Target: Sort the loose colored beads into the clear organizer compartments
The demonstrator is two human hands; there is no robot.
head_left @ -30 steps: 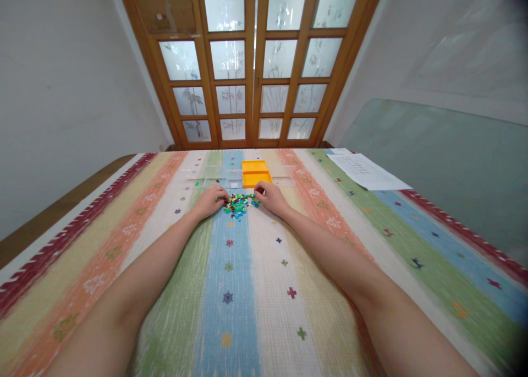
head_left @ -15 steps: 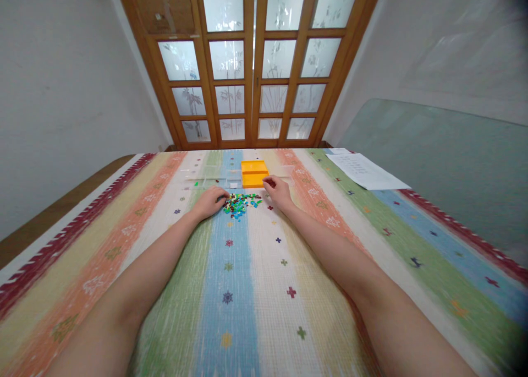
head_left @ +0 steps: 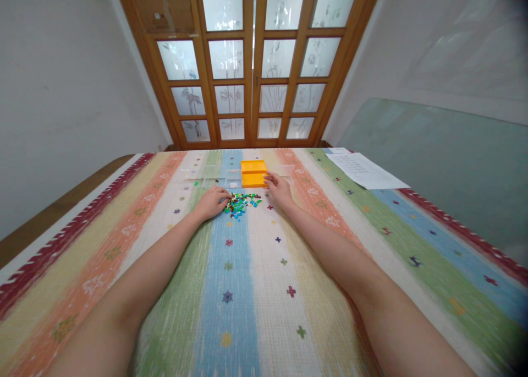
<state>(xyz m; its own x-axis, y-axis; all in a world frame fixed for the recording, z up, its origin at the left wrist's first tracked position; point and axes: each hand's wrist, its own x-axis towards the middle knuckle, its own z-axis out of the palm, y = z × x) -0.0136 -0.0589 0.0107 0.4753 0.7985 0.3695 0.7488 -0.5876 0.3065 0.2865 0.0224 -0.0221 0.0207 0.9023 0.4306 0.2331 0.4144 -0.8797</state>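
Observation:
A loose pile of small blue, green, brown and yellow pieces (head_left: 242, 205) lies on the striped tablecloth. At the left edge of this pile is my left hand (head_left: 213, 203), its fingers curled together; whatever is between them is too small to make out. My right hand (head_left: 279, 190) is at the right side of an open yellow box (head_left: 254, 164), with bent fingertips by the front compartment's edge. Its thumb and fingers look pinched, and I cannot see what they hold.
A clear plastic tray (head_left: 206, 174) stretches behind the pile on both sides of the box, with a green piece (head_left: 196, 184) and a few others in its left part. White paper sheets (head_left: 365, 170) lie at the table's right. Wooden doors with glass panes (head_left: 253, 91) stand beyond.
My right hand has moved slightly up, and its fingertips now sit higher along the yellow box's side. The left hand has shifted very slightly rightward at the pile.

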